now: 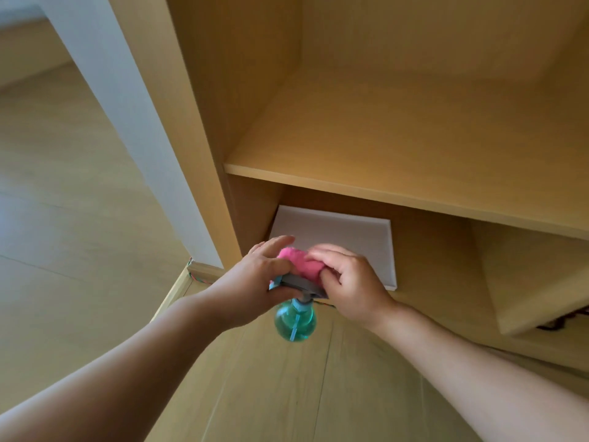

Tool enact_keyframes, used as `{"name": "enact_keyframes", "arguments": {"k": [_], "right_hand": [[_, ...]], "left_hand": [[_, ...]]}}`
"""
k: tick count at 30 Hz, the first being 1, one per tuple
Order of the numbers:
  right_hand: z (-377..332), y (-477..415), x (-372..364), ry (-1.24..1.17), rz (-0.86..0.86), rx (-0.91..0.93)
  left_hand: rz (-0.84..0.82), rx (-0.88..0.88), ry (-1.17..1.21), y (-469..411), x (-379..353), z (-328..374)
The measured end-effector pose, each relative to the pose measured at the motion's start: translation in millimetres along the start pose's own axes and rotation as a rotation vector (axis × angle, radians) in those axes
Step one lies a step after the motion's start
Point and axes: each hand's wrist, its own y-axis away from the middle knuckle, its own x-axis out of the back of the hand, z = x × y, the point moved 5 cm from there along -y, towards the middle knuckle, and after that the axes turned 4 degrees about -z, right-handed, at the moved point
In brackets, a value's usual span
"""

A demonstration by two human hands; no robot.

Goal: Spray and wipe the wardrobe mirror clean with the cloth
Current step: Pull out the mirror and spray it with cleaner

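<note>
Pale wood floor lies left; the left hand curls its fingers round the grey head of the green spray bottle hanging below. Pink cloth sits bunched on that head, pinched by the right hand, before a white board under the wardrobe shelf
</note>
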Motion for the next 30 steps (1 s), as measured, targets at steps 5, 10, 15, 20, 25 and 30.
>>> {"name": "enact_keyframes", "arguments": {"k": [5, 10, 15, 20, 25, 30], "right_hand": [[-25, 12, 31, -0.225, 0.025, -0.048], [-36, 17, 55, -0.396, 0.140, -0.112], [-51, 7, 77, -0.426, 0.160, -0.111], [-72, -15, 113, -0.445, 0.194, -0.096], [-116, -44, 164, -0.463, 0.249, -0.129], [-197, -84, 238, -0.470, 0.307, -0.154]], "left_hand": [[0.077, -0.140, 0.013, 1, 16, 36], [0.125, -0.200, 0.072, -2, 34, 65], [0.182, -0.227, 0.082, -9, 59, 86], [0.240, -0.243, 0.054, -20, 99, 113], [0.246, -0.262, 0.071, -23, 166, 161], [0.219, -0.235, 0.104, -21, 265, 225]]}}
